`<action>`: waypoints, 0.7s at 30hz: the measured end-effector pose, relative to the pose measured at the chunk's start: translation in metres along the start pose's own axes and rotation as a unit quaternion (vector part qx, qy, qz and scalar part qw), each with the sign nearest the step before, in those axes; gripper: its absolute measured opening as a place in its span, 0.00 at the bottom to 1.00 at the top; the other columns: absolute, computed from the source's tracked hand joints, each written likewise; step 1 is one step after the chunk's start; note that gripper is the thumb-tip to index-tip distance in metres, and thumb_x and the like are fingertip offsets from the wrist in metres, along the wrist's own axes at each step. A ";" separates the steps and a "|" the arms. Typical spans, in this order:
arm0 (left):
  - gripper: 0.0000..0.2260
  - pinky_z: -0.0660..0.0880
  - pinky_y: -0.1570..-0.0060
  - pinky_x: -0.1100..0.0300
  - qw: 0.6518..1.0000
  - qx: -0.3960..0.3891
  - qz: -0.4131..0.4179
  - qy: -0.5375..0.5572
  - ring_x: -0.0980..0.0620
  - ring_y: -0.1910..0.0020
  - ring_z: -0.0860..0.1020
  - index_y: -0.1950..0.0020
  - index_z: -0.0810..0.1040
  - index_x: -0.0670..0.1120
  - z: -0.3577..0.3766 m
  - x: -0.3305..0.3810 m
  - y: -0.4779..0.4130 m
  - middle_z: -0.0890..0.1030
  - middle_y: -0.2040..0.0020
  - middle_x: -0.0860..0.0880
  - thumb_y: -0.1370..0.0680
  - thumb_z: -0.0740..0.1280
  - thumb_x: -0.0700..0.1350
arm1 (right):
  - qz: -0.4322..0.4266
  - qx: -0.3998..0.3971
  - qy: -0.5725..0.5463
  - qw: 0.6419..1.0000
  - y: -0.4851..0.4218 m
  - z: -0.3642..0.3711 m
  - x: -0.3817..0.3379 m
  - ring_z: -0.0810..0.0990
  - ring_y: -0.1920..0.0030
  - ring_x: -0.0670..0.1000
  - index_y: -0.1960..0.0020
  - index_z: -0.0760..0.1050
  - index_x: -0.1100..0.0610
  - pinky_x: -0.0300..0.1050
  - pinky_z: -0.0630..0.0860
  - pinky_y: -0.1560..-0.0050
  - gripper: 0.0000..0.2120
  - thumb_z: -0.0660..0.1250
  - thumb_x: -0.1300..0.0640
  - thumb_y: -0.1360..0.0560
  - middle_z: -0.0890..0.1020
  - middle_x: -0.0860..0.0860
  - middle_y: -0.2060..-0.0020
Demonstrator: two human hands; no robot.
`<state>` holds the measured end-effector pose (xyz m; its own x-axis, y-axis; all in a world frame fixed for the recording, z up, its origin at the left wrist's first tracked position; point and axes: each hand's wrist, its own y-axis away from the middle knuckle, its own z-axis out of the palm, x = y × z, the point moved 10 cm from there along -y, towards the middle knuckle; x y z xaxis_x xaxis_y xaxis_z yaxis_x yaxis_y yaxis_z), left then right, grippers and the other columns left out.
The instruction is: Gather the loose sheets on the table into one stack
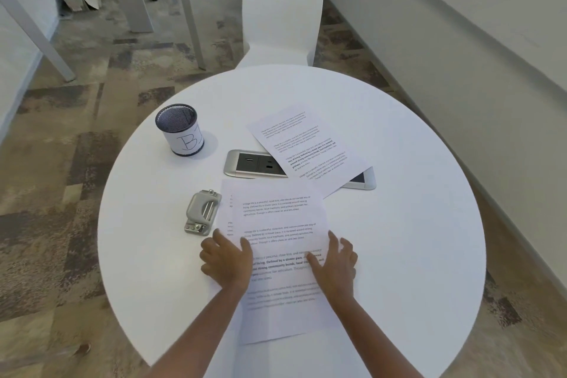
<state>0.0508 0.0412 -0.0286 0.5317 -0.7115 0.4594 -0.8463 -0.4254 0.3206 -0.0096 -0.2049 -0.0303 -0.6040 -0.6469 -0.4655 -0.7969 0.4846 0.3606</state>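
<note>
printed sheets [277,224] lie under left hand [225,261], right hand [334,261].

Bench [399,255]: plain white, round top. Near sheets [276,215]: white, black print, some lines bold. Far sheet [306,144]: same white with black text, bold block mid-page. Hole punch [201,213]: matte silver-grey metal. Mesh cup [181,129]: black wire mesh, white label band with black handwritten "B". Power module [245,163]: silver frame, dark grey inset. Chair [282,9]: white. Carpet [76,163]: mottled tan, grey and brown patches.
</note>
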 end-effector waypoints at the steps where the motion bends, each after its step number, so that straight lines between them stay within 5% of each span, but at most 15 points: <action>1: 0.25 0.69 0.47 0.43 1.000 -0.010 0.002 -0.002 0.36 0.41 0.68 0.33 0.64 0.37 0.002 0.003 0.000 0.69 0.39 0.34 0.26 0.65 0.48 | 0.006 0.000 -0.027 1.000 -0.001 0.000 0.000 0.59 0.33 0.60 0.28 0.55 0.55 0.54 0.66 0.38 0.32 0.64 0.48 0.27 0.59 0.59 0.31; 6: 0.24 0.70 0.45 0.45 0.999 -0.051 -0.001 0.013 0.36 0.40 0.69 0.36 0.66 0.35 0.011 0.015 0.004 0.68 0.39 0.35 0.26 0.65 0.48 | 0.001 -0.007 -0.051 0.999 -0.001 -0.001 0.002 0.62 0.35 0.60 0.29 0.57 0.57 0.52 0.68 0.41 0.30 0.65 0.52 0.26 0.61 0.58 0.33; 12: 0.22 0.71 0.42 0.46 0.973 -0.116 -0.089 0.178 0.34 0.40 0.72 0.38 0.66 0.32 0.027 0.013 -0.006 0.71 0.39 0.33 0.26 0.65 0.44 | 0.034 -0.017 -0.159 0.987 -0.007 -0.006 0.010 0.66 0.36 0.61 0.30 0.57 0.61 0.50 0.66 0.38 0.33 0.69 0.57 0.30 0.63 0.60 0.35; 14: 0.13 0.73 0.52 0.49 0.959 -0.157 -0.081 0.222 0.34 0.50 0.76 0.53 0.74 0.32 0.035 0.018 -0.009 0.78 0.53 0.34 0.26 0.65 0.44 | 0.041 -0.026 -0.193 0.980 -0.010 -0.005 0.012 0.68 0.37 0.58 0.30 0.58 0.62 0.46 0.66 0.40 0.34 0.70 0.58 0.31 0.65 0.59 0.37; 15: 0.12 0.71 0.58 0.53 0.951 -0.181 -0.081 0.238 0.37 0.57 0.76 0.64 0.74 0.36 0.037 0.022 -0.007 0.77 0.64 0.39 0.26 0.65 0.44 | 0.042 -0.030 -0.206 0.977 -0.011 -0.005 0.013 0.69 0.38 0.56 0.31 0.60 0.62 0.44 0.67 0.42 0.32 0.70 0.59 0.31 0.67 0.58 0.38; 17: 0.15 0.68 0.61 0.56 0.945 -0.209 -0.085 0.238 0.42 0.61 0.74 0.71 0.70 0.40 0.039 0.025 -0.004 0.73 0.70 0.43 0.26 0.65 0.45 | 0.053 -0.041 -0.248 0.966 -0.013 -0.004 0.018 0.73 0.43 0.55 0.34 0.63 0.60 0.43 0.69 0.45 0.28 0.70 0.60 0.31 0.74 0.55 0.42; 21: 0.11 0.73 0.46 0.51 0.953 -0.220 -0.074 0.193 0.37 0.46 0.77 0.62 0.79 0.40 0.045 0.026 -0.003 0.79 0.47 0.35 0.28 0.67 0.48 | 0.086 -0.073 -0.333 0.936 -0.016 0.004 0.025 0.80 0.48 0.54 0.40 0.68 0.57 0.52 0.75 0.43 0.26 0.73 0.55 0.34 0.80 0.53 0.47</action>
<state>0.0654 -0.0006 -0.0547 0.6892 -0.3667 0.6250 -0.7100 -0.1695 0.6835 -0.0124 -0.2269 -0.0507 -0.6329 -0.0333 -0.7735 -0.7076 0.4304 0.5604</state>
